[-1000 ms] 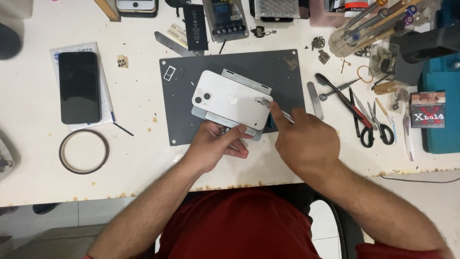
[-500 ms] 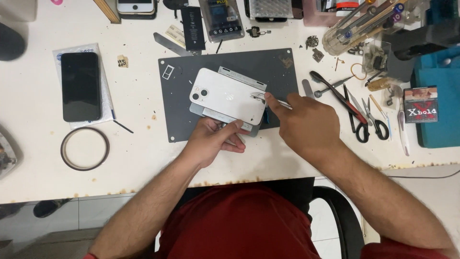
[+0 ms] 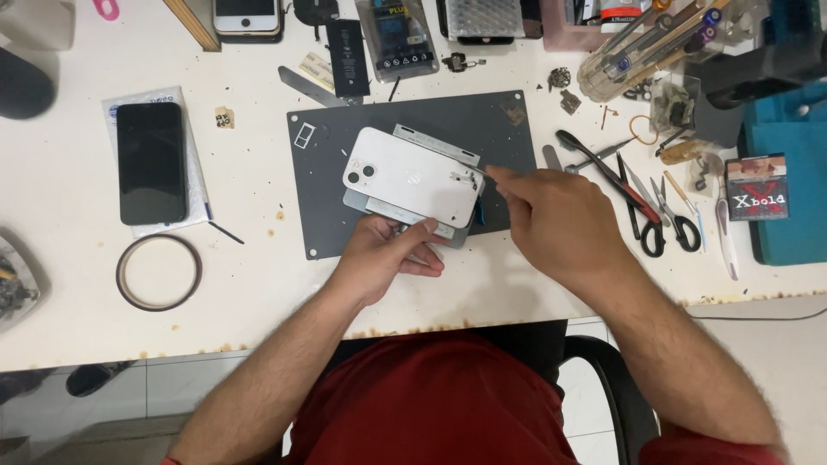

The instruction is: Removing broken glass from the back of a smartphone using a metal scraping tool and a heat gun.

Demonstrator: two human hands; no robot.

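Camera: a single head-worn view.
Position: it sat above the desk's (image 3: 69,284) near edge.
Direction: it looked almost straight down.
Distance: close; forearms and red shirt filled the bottom.
Coverage: the desk ran from near edge to cluttered far side, with floor below.

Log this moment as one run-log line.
left hand: steadies metal holder | right hand: thin tool at white phone edge | base: grey mat
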